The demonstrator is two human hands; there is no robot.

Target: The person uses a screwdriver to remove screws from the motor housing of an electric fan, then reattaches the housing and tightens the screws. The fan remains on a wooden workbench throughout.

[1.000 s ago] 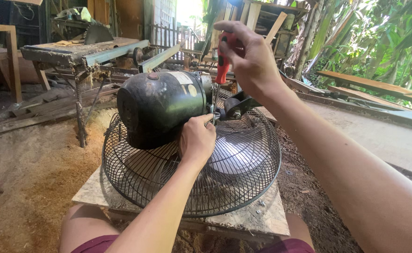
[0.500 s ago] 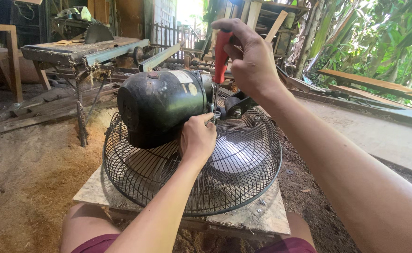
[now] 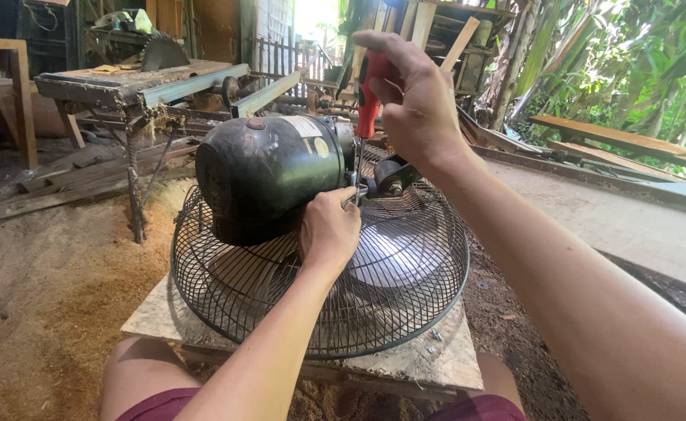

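A black fan motor housing (image 3: 269,175) lies on top of a round black wire fan guard (image 3: 405,304), both resting on a worn wooden board (image 3: 436,362). My right hand (image 3: 413,101) grips a red-handled screwdriver (image 3: 366,93), held upright with its shaft pointing down at the joint between motor and guard. My left hand (image 3: 329,230) is closed beside the motor and pinches something small near the screwdriver's tip; I cannot tell what it is. Silver fan blades (image 3: 393,257) show through the guard.
A table saw (image 3: 136,78) with a round blade stands at the back left. Sawdust covers the ground (image 3: 54,288) to the left. A wooden chair (image 3: 3,70) is at far left. Planks (image 3: 616,136) and greenery lie at the right. My knees are under the board.
My right hand has shifted slightly around the screwdriver handle, which now shows more red. The left hand and the fan stay where they were.
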